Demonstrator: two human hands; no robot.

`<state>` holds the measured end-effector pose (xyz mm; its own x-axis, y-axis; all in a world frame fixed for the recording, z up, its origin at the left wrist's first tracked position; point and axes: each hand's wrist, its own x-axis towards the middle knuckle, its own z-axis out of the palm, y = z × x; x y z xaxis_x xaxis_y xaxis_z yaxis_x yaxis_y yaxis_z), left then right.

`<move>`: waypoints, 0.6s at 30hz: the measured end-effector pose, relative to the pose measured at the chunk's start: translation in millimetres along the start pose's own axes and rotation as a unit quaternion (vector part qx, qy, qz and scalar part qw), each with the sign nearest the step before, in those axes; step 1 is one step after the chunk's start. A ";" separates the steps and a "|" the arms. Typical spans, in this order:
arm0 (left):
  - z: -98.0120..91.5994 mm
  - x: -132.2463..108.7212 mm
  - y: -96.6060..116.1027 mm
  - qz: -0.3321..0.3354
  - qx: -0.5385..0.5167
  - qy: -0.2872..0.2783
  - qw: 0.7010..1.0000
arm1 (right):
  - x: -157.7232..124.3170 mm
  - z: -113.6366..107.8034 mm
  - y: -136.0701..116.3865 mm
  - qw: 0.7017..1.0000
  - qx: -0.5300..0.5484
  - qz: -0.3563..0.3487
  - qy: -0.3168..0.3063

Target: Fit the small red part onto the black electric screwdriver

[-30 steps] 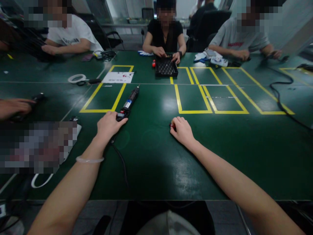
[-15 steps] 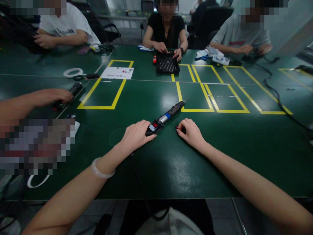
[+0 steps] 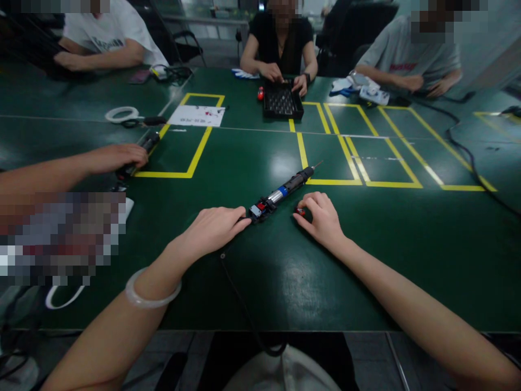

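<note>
- Reaching over a green desk (image 3: 366,271), one person's left hand (image 3: 214,225) meets the rear end of a slim powered screwdriver (image 3: 280,194), thumb and fingertips drawn nearly together; whether they grip it or merely touch it cannot be told
- Screwdriver, black and silver with a blue band, lies in front of the person, slanting away to the right, its thin bit above a corner of the yellow tape (image 3: 337,182) marking the surface
- Right hand (image 3: 321,217), just beside the tool but apart from it, pinches a small red-and-black thing (image 3: 300,211) between thumb and curled fingers, details too small to make out
- Black cable (image 3: 240,301) trails over the near edge; a pale bracelet (image 3: 152,293) circles the left forearm
- At left, a co-worker's hand (image 3: 130,157) lies over a dark tool (image 3: 151,142), near a white ring (image 3: 122,115)
- Across the desk, a seated co-worker (image 3: 280,46) works at a black tray (image 3: 284,111), a red object (image 3: 261,93) just beside it, a printed white sheet (image 3: 198,115) farther left
</note>
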<state>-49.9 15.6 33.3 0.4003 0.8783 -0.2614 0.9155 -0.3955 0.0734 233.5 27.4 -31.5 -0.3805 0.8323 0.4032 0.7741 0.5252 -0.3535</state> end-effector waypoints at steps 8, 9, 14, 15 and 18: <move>5.1 0.2 -3.0 0.001 -0.004 0.007 1.000 | 46.5 12.7 -41.3 0.977 0.052 -0.186 -0.088; 5.4 0.2 -3.1 0.003 -0.002 0.009 1.000 | 51.8 15.7 -44.3 0.973 0.048 -0.202 -0.097; 4.8 0.7 -2.3 0.021 -0.018 0.016 1.000 | 65.4 25.6 -50.2 0.962 0.028 -0.232 -0.140; 4.5 0.6 -2.4 0.024 -0.022 0.019 0.999 | 65.9 26.8 -50.1 0.962 0.030 -0.230 -0.141; 4.1 0.0 -3.0 0.038 -0.020 0.039 0.998 | 65.5 29.4 -48.6 0.964 0.037 -0.222 -0.138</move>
<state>-52.8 15.7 29.2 0.4697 0.8648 -0.1776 0.8823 -0.4529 0.1282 156.1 61.6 -12.7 -0.7948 0.5318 0.2923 0.4685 0.8439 -0.2615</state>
